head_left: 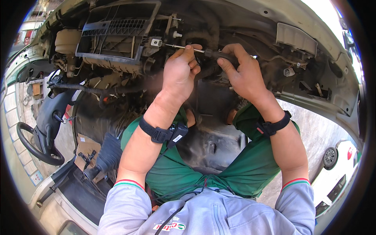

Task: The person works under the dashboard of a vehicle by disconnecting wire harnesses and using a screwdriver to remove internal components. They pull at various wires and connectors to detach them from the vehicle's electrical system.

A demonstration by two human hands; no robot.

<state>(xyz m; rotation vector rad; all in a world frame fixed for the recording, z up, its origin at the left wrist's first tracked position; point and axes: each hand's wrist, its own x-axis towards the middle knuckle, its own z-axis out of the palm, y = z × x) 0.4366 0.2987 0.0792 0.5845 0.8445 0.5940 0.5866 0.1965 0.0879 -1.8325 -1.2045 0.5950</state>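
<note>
A thin shiny metal rod [194, 50] with a dark, thicker end part [213, 54] runs crosswise in front of the stripped dashboard area. My left hand [181, 72] pinches the rod between thumb and fingertips. Around the dark part at its right end, the thumb and fingers of my right hand [243, 72] are closed. The rod's left tip lies close to a pale metal bracket [156, 42] with a hole in it; whether they touch I cannot tell. My right fingers partly hide the dark part, so its exact kind does not show.
A black-framed vent housing [111, 47] fills the upper left. The steering wheel [51, 158] hangs tilted at far left, near a gear lever boot [109, 150]. Hoses and a wiring harness [84, 88] cross the bare bulkhead. Outside on the right stands a white car [331, 184].
</note>
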